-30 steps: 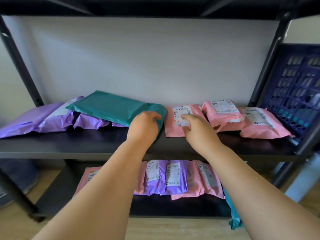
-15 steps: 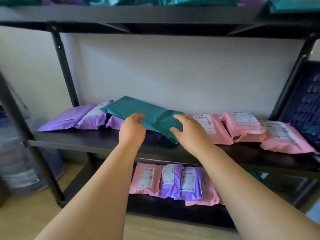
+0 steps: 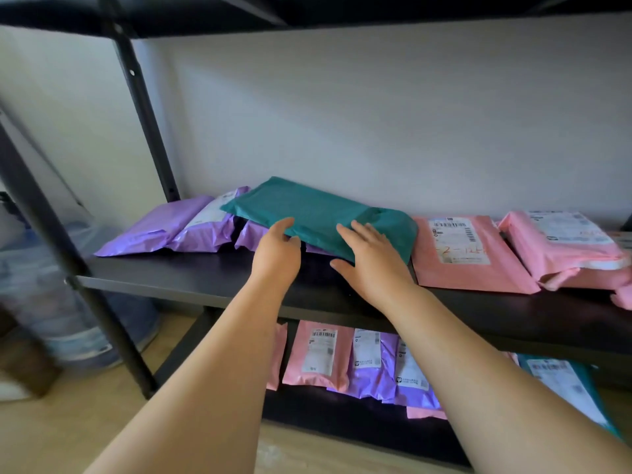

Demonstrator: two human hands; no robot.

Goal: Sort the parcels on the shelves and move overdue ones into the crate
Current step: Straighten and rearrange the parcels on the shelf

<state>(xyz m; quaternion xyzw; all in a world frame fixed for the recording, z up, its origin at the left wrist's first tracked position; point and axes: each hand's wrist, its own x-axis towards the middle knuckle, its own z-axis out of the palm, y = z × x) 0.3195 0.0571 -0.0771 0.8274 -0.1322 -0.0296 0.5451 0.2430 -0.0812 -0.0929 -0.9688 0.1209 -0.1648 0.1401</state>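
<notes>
Teal parcel (image 3: 318, 217) lies mid-frame on the middle shelf (image 3: 205, 278), overlapping purple parcels (image 3: 191, 227). Left hand (image 3: 277, 254) pinches its near edge; right hand (image 3: 372, 261) rests flat on top. Checking step, likely: next, lift and turn it to find the label.
</notes>
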